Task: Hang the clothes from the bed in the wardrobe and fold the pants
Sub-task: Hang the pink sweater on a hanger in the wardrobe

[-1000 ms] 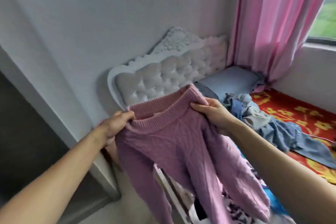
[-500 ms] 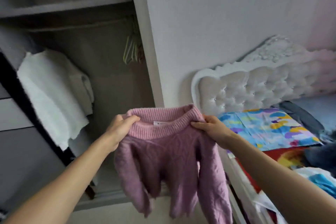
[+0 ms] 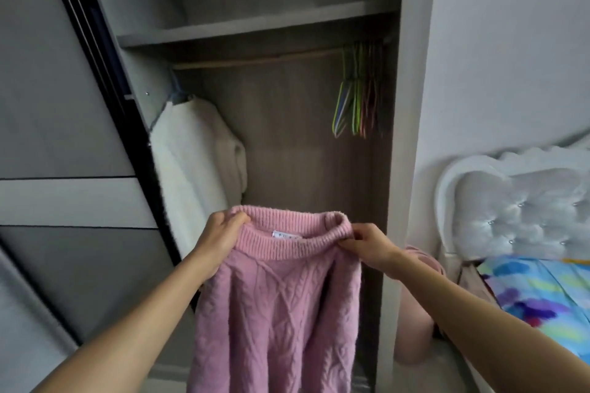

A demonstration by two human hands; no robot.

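A pink cable-knit sweater (image 3: 277, 306) hangs in front of me, held up by its ribbed collar. My left hand (image 3: 220, 238) grips the collar's left side and my right hand (image 3: 367, 244) pinches its right side. Straight behind it stands the open wardrobe (image 3: 287, 153) with a wooden rail (image 3: 255, 60). Several empty coloured hangers (image 3: 359, 89) hang at the rail's right end. At the rail's left end hangs a white fluffy garment (image 3: 194, 163). The sweater's hem runs out of the frame at the bottom.
A dark-edged sliding wardrobe door (image 3: 64, 137) fills the left. A shelf (image 3: 255, 25) sits above the rail. To the right are a white wall panel, the tufted headboard (image 3: 523, 207) and a bright patterned sheet (image 3: 542, 290) on the bed.
My view has swung left from the bed to face the open wardrobe. Both hands have kept hold of the sweater's collar and carried it in front of the wardrobe opening.
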